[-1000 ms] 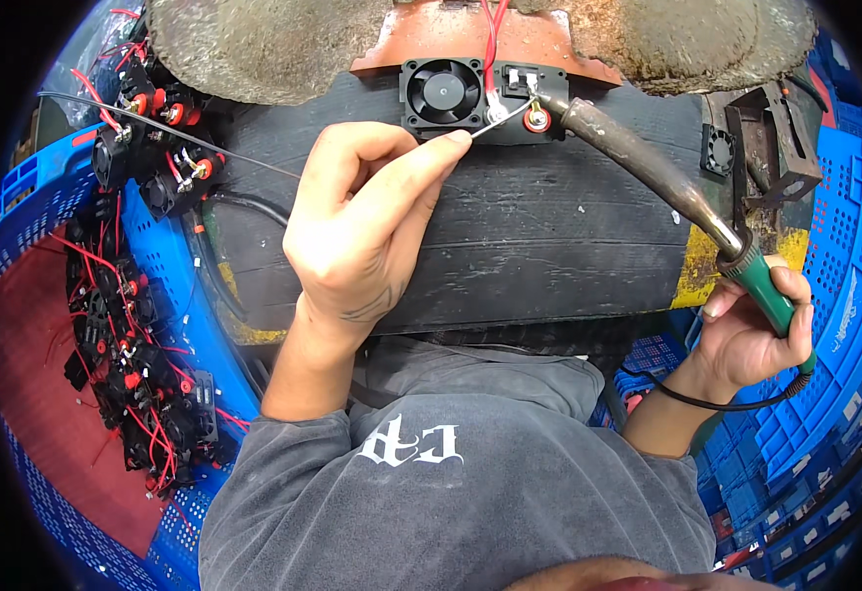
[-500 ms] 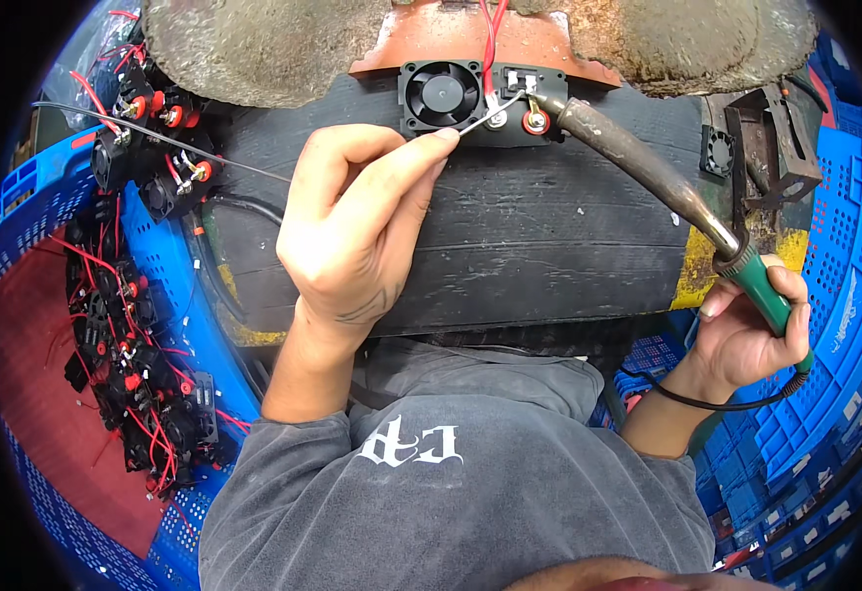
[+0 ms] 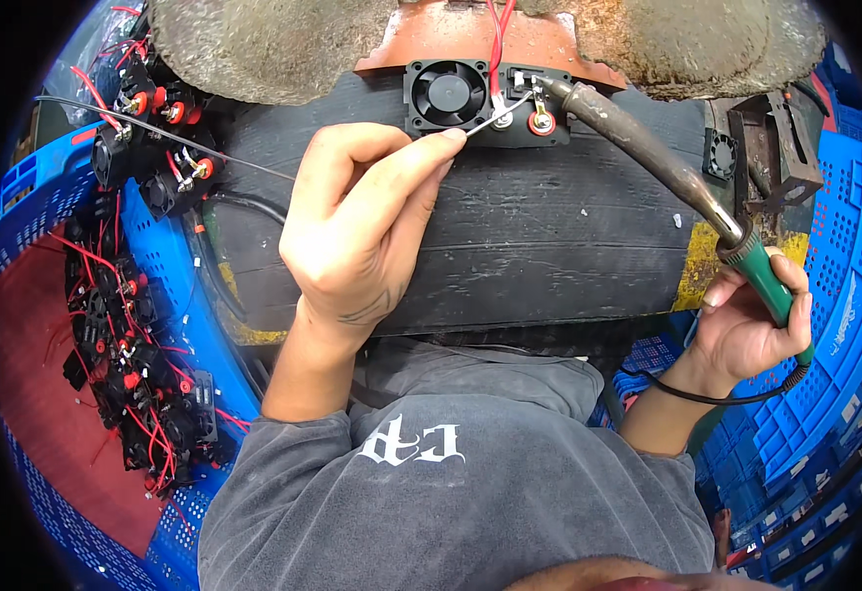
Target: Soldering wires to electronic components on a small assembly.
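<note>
Between its thumb and fingers my left hand (image 3: 357, 222) pinches a thin grey solder wire (image 3: 500, 116), its end reaching the terminals at the right of a black fan panel (image 3: 487, 126). The panel carries a small fan (image 3: 449, 94), a red-ringed terminal (image 3: 541, 122) and a white-tipped red wire (image 3: 496, 59). My right hand (image 3: 751, 325) is closed round the green handle of a soldering iron (image 3: 663, 163). The iron's tip touches or nearly touches the metal tab at the panel's upper right; the exact contact is too small to tell.
The panel rests against an orange-brown curved piece (image 3: 470, 34) on a black work surface (image 3: 549, 227). Rough grey slabs (image 3: 273, 44) lie beyond. A blue crate (image 3: 150, 251) at left holds several wired fan panels (image 3: 126, 345). A rusty metal bracket (image 3: 786, 153) stands at right.
The panel, wire and iron tip sit slightly further right and lower in the picture. Both hands keep their grips.
</note>
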`<action>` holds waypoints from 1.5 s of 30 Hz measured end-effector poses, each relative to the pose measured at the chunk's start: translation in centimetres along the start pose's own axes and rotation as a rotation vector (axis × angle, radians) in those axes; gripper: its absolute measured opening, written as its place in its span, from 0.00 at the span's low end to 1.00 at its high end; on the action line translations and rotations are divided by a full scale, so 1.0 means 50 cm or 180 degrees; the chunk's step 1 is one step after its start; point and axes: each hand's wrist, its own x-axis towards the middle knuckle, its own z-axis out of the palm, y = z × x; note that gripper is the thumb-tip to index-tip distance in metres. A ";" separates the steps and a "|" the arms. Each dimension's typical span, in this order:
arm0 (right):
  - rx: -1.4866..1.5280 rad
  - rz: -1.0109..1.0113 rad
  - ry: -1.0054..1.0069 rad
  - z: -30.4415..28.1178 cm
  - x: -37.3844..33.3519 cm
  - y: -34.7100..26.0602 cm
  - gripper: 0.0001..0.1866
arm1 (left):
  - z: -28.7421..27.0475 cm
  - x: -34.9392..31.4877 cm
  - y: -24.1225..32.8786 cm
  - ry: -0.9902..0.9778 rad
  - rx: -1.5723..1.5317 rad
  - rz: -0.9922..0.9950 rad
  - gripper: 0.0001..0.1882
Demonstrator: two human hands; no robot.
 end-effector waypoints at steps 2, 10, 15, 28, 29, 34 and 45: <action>-0.0042 0.0033 0.0052 -0.001 0.001 -0.002 0.27 | 0.001 0.000 -0.001 0.0009 -0.0011 0.0015 0.15; -0.0070 0.0002 0.0007 0.005 0.003 -0.004 0.27 | 0.000 0.000 0.000 0.0000 -0.0050 -0.0004 0.15; -0.0059 -0.0042 -0.0089 0.006 0.001 -0.007 0.27 | -0.002 -0.001 0.002 -0.0006 -0.0026 -0.0050 0.15; -0.0058 -0.0075 -0.0057 0.005 0.001 -0.005 0.25 | 0.000 0.000 0.003 0.0013 -0.0039 -0.0070 0.15; -0.0055 -0.0073 -0.0058 0.004 0.001 -0.003 0.25 | -0.001 -0.001 0.001 0.0012 -0.0035 -0.0071 0.15; -0.0116 -0.0016 0.0027 0.005 0.003 -0.004 0.27 | -0.002 0.007 0.012 -0.0023 0.0024 -0.0150 0.14; -0.0073 -0.0061 0.0019 0.004 0.001 -0.007 0.27 | 0.003 0.000 0.003 0.0066 0.0018 -0.0023 0.16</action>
